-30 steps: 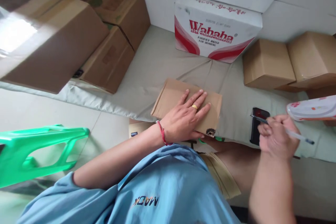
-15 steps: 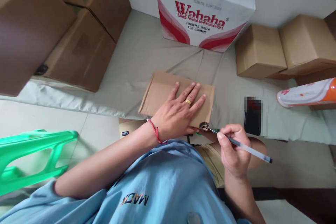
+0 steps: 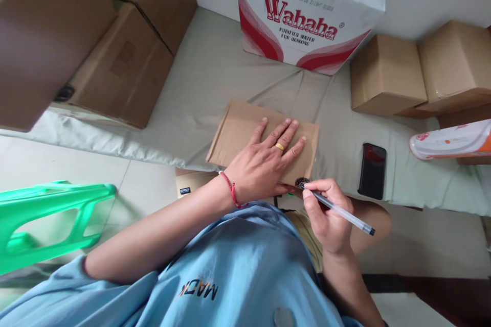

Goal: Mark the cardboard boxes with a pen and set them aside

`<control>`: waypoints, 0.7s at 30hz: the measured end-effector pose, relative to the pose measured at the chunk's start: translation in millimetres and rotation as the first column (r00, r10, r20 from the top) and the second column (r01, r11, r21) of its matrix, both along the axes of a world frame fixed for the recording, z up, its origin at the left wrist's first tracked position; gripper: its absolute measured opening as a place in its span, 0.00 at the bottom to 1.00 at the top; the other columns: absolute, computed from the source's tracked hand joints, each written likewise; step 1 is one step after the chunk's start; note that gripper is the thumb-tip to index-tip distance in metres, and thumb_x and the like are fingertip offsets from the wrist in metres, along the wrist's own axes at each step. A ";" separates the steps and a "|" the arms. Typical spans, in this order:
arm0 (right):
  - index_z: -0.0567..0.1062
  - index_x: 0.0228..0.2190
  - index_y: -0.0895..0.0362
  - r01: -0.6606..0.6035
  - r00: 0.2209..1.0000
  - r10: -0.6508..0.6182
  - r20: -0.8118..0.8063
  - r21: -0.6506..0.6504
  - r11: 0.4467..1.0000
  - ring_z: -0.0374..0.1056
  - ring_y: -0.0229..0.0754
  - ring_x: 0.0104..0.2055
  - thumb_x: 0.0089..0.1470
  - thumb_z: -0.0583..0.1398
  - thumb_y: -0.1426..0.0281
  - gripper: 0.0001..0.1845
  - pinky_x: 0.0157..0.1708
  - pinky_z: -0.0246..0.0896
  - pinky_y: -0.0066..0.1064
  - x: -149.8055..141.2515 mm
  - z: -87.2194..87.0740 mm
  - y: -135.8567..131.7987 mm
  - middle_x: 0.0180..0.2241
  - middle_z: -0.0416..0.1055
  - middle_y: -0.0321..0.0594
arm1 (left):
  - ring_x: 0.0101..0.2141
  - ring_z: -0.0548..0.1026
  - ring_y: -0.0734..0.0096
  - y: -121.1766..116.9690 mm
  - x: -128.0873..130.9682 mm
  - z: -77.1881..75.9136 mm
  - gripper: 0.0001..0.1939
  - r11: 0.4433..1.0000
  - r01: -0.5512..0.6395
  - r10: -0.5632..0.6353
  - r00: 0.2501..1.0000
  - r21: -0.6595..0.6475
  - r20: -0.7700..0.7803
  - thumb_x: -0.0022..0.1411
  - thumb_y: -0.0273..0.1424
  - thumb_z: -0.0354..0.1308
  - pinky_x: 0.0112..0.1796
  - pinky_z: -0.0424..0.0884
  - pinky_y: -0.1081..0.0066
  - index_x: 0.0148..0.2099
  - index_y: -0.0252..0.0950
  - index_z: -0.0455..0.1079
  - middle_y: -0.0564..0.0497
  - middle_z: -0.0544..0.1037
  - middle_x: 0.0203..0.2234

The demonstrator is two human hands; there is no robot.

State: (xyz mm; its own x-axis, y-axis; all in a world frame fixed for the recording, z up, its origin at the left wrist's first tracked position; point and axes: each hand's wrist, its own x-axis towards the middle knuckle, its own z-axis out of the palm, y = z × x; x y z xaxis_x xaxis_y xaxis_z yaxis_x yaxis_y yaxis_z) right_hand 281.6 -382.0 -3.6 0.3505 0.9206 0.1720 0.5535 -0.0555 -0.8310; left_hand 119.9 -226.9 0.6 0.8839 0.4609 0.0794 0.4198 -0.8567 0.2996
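Note:
A flat brown cardboard box (image 3: 241, 125) lies on the grey-green sheet near its front edge. My left hand (image 3: 263, 163) rests flat across it with the fingers spread. At the box's near right corner is a dark scribbled patch (image 3: 302, 182). Between thumb and fingers, my right hand (image 3: 330, 214) grips a pen (image 3: 345, 214) with a clear barrel and a black end. The pen's tip is at the dark patch; whether it touches the cardboard I cannot tell. Right of the hands lies a black phone (image 3: 373, 171).
Large cardboard boxes (image 3: 123, 66) stand at the left, a white Wahaha carton (image 3: 307, 20) at the back, and smaller brown boxes (image 3: 387, 74) at the right. A white and orange package (image 3: 452, 139) is near the right edge. On the floor at left stands a green plastic stool (image 3: 57, 219).
My right hand has come left from beside the phone, bringing the pen's tip to the dark corner patch. My left hand has stayed flat on the box. The view has shifted.

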 end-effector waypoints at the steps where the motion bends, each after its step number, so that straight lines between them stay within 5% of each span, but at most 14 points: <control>1: 0.80 0.37 0.54 0.009 1.000 -0.009 0.007 0.000 1.000 0.65 0.33 0.21 0.66 0.65 0.66 0.05 0.23 0.62 0.24 -0.4 -0.1 0.5 0.24 0.74 0.31 | 0.79 0.51 0.32 0.0 -0.2 -0.1 0.60 1.000 0.000 0.000 1.000 -0.001 0.003 0.61 0.56 0.75 0.75 0.42 0.30 0.81 0.29 0.56 0.24 0.49 0.80; 21: 0.80 0.34 0.54 0.124 0.983 -0.130 0.127 0.054 0.991 0.69 0.34 0.21 0.64 0.64 0.66 0.07 0.22 0.65 0.24 -0.8 2.0 7.8 0.24 0.77 0.33 | 0.80 0.51 0.33 0.8 -0.9 1.0 0.62 1.000 0.008 -0.008 1.000 0.000 -0.002 0.59 0.56 0.77 0.75 0.43 0.30 0.81 0.29 0.55 0.23 0.49 0.80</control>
State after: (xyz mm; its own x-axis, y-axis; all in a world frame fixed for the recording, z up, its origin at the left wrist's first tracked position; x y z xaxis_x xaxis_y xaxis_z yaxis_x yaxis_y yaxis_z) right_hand 280.8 -374.3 -1.6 0.4358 0.8601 0.2650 0.6481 -0.0956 -0.7556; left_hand 118.9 -226.1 1.5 0.8877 0.4539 0.0776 0.4137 -0.8600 0.2988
